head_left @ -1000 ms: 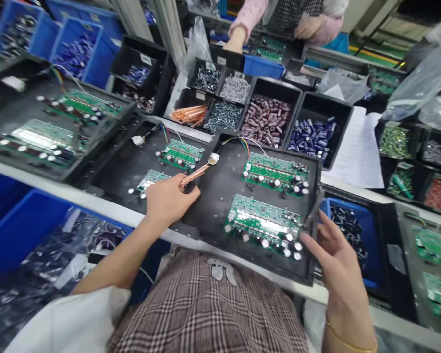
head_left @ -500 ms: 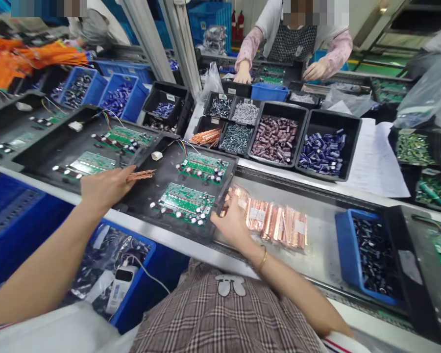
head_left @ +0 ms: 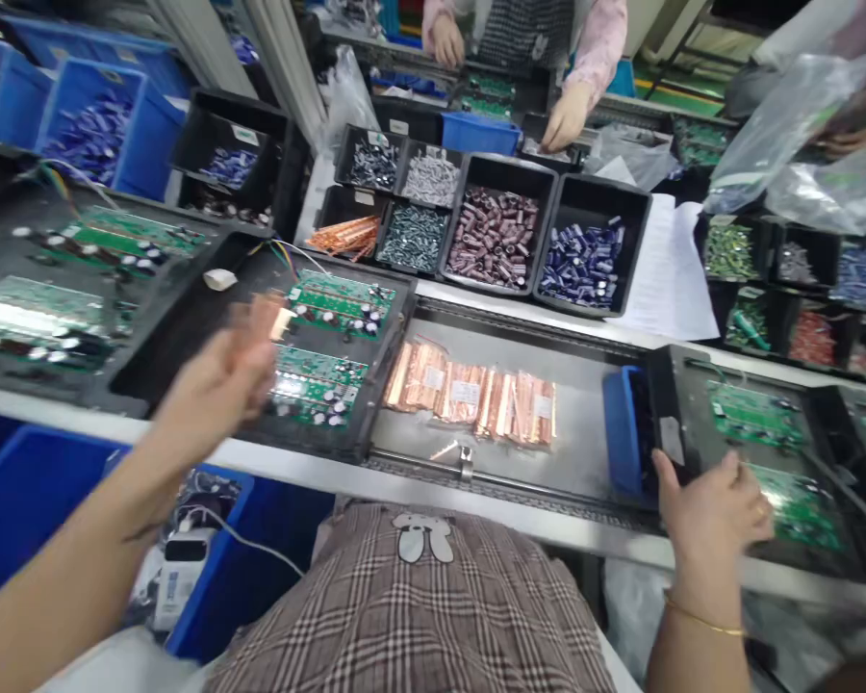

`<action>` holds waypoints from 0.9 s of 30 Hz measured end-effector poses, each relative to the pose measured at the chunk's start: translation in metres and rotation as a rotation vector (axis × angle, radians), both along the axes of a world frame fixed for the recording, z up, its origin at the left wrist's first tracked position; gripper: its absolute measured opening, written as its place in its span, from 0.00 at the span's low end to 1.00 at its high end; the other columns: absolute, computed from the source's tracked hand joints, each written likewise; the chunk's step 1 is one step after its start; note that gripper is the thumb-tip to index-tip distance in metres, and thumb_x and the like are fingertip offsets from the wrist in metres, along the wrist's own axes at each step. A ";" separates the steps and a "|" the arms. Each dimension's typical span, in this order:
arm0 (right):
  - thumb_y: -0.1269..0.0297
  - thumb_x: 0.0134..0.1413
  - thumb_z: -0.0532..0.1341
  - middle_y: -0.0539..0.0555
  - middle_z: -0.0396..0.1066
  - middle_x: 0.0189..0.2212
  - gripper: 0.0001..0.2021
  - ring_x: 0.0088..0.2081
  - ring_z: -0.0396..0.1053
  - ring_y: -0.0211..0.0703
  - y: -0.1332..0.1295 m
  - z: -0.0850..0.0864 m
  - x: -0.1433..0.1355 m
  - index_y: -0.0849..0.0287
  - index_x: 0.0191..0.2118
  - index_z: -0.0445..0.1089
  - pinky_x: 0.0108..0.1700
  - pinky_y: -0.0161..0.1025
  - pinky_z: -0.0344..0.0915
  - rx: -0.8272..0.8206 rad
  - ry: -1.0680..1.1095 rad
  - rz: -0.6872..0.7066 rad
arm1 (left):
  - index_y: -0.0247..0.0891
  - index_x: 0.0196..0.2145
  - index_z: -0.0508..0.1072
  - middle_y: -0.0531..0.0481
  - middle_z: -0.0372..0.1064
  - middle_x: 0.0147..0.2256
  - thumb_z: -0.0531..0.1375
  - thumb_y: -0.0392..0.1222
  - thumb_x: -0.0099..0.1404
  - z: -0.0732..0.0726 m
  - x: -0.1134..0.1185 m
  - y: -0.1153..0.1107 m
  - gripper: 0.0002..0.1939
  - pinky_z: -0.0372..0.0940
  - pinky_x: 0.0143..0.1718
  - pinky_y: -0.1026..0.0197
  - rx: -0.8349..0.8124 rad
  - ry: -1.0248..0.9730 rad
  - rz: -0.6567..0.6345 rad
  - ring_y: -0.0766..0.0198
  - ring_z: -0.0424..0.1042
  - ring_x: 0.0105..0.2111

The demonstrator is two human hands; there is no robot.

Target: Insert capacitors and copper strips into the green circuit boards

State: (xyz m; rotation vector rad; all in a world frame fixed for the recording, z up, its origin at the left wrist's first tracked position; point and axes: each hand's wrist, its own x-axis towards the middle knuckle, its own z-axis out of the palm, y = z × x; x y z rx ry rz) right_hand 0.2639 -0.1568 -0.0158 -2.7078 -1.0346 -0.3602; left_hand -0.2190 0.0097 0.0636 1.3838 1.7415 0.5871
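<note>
My left hand (head_left: 220,380) is blurred above the near black tray (head_left: 177,346). Its fingers pinch thin copper strips (head_left: 283,323), whose ends stick out past the fingertips. In that tray lie two green circuit boards, an upper board (head_left: 346,303) and a lower board (head_left: 318,385), both carrying capacitors. To the right, my right hand (head_left: 714,510) straddles the near left edge of another black tray (head_left: 668,404), thumb on the left and fingers over its inside. A circuit board (head_left: 754,414) lies in it. The hand hides the edge between thumb and fingers.
Bagged copper strips (head_left: 469,390) lie on the metal track between the trays, with a loose strip (head_left: 444,449) in front. A blue bin (head_left: 623,433) stands against the right tray. Black part bins (head_left: 501,173) line the far side; a co-worker's hand (head_left: 567,115) is beyond.
My right hand has let go of the near tray's right edge and moved right to the other tray. That tray has shifted left, covering more of the blue bin. The view has turned right.
</note>
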 end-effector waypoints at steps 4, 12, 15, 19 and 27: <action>0.47 0.55 0.57 0.74 0.64 0.50 0.25 0.52 0.61 0.72 -0.035 -0.018 0.030 0.65 0.48 0.70 0.45 0.62 0.61 -0.258 0.077 -0.082 | 0.39 0.32 0.60 0.59 0.49 0.20 0.53 0.58 0.64 -0.034 0.120 -0.029 0.18 0.39 0.16 0.68 -0.321 -0.507 -0.250 0.73 0.44 0.16; 0.49 0.58 0.58 0.67 0.66 0.44 0.18 0.47 0.63 0.59 0.000 0.001 -0.033 0.62 0.35 0.73 0.48 0.58 0.63 -0.136 0.321 0.447 | 0.40 0.34 0.59 0.57 0.59 0.23 0.53 0.52 0.67 -0.054 0.237 -0.054 0.13 0.45 0.18 0.66 -0.345 -0.694 -0.544 0.73 0.49 0.16; 0.52 0.59 0.59 0.63 0.67 0.45 0.15 0.49 0.65 0.54 0.023 0.012 -0.068 0.59 0.39 0.72 0.52 0.55 0.64 -0.123 0.622 0.714 | 0.39 0.35 0.59 0.58 0.59 0.23 0.55 0.49 0.67 -0.053 0.241 -0.051 0.11 0.47 0.19 0.67 -0.299 -0.647 -0.566 0.73 0.51 0.18; 0.57 0.59 0.60 0.55 0.67 0.50 0.17 0.50 0.67 0.42 0.049 0.024 -0.087 0.51 0.54 0.65 0.55 0.45 0.65 0.136 1.168 0.838 | 0.39 0.39 0.60 0.58 0.61 0.23 0.54 0.48 0.68 -0.056 0.234 -0.048 0.10 0.49 0.21 0.68 -0.276 -0.626 -0.535 0.72 0.55 0.19; 0.54 0.57 0.60 0.45 0.69 0.24 0.10 0.26 0.69 0.36 0.082 0.030 -0.086 0.55 0.35 0.69 0.34 0.39 0.71 0.240 1.560 0.661 | 0.40 0.36 0.59 0.56 0.68 0.26 0.50 0.50 0.71 -0.043 0.214 -0.043 0.11 0.54 0.24 0.67 -0.133 -0.360 -0.609 0.70 0.62 0.22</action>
